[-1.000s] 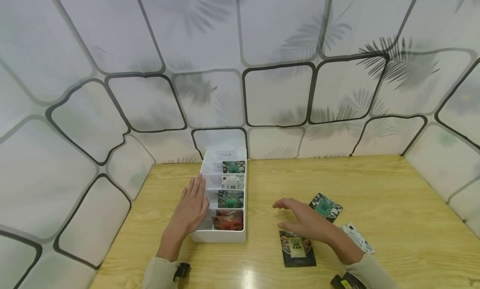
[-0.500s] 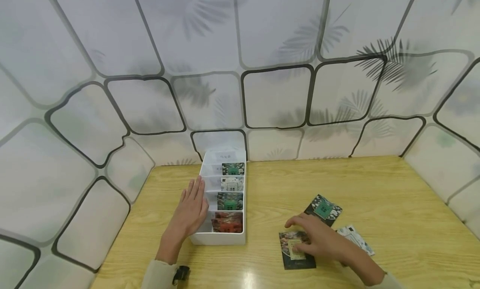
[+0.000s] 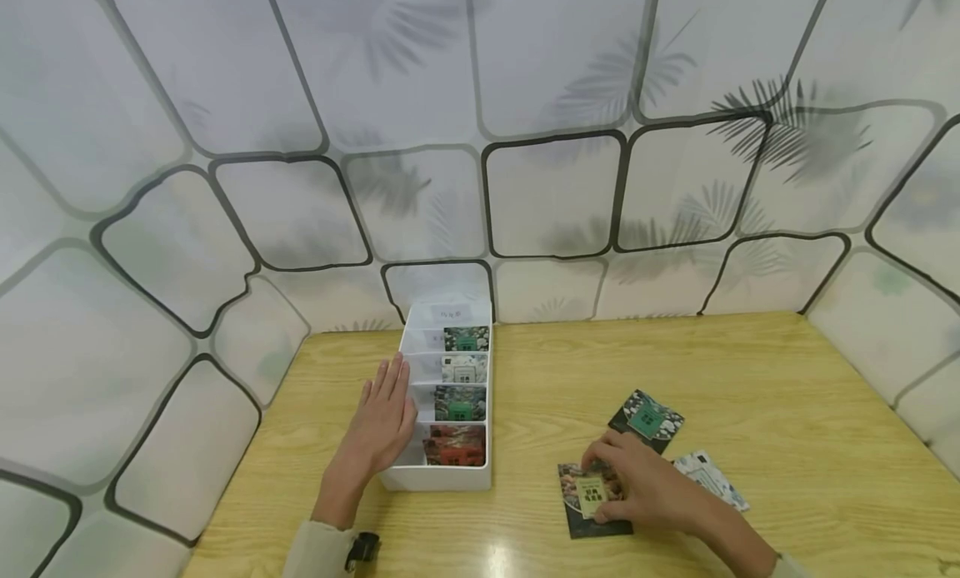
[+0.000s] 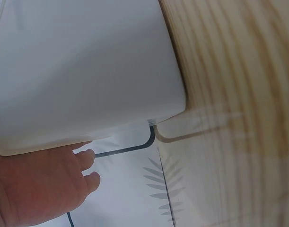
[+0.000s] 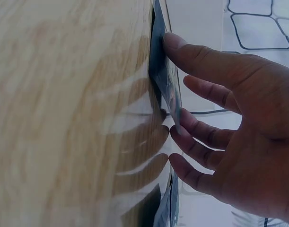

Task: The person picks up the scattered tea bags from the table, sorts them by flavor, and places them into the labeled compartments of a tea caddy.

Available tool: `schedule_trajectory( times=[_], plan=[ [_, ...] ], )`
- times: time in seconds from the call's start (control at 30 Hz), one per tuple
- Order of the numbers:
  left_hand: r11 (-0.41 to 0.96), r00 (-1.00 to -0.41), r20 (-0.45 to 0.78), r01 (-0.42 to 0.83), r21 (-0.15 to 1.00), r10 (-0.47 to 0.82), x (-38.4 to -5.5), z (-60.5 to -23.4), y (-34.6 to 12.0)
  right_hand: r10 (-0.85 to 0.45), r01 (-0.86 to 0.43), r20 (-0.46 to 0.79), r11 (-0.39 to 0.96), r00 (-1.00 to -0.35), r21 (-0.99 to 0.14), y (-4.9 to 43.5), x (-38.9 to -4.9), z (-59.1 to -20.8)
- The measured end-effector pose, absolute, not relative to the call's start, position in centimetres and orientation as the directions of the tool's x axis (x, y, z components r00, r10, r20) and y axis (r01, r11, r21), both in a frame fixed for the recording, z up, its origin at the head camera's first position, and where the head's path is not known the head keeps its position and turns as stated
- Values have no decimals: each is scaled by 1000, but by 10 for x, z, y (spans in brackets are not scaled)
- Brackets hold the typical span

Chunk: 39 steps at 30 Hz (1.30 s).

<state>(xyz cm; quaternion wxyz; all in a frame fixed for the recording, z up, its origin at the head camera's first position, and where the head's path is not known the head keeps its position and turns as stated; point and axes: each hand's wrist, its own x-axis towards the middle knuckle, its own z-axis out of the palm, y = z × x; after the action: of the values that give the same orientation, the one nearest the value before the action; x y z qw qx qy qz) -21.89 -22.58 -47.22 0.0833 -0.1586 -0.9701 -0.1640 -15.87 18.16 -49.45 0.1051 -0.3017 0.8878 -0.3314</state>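
My left hand lies with straight fingers along the left side of a white divided box; in the left wrist view the fingers press against its wall. On the table to the right, my right hand holds a dark sachet with a yellow label. Its thumb sits on the near part of the sachet and the fingertips curve round the far edge. In the right wrist view one edge of this sachet stands a little off the wood. Behind the hand lies a black sachet with a green label.
A white sachet lies to the right, partly behind the right hand. Inside the box, sachets stand in separate compartments: red ones nearest, then dark green, white and black-green. A patterned wall rises behind the table.
My right hand has moved right and toward me, onto the yellow-labelled sachet, and its thumb and fingers have closed about it. The left hand has stayed at the box.
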Motion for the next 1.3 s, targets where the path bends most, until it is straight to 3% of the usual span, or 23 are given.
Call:
schedule_trajectory(
  times=[0.27,1.0,1.3],
  plan=[
    [897,-936,216,334,290,279,-218,-474,-226,-605,-424,32,517,-795,-743,182,-159,-494],
    [893,-938,214,331,306,274,-217,-472,-227,-572,-477,197,395,-797,-785,183,-171,-491],
    [890,-933,223,342,302,282,-219,-472,-226,-476,-389,172,405,-862,-828,182,-175,-485]
  ],
)
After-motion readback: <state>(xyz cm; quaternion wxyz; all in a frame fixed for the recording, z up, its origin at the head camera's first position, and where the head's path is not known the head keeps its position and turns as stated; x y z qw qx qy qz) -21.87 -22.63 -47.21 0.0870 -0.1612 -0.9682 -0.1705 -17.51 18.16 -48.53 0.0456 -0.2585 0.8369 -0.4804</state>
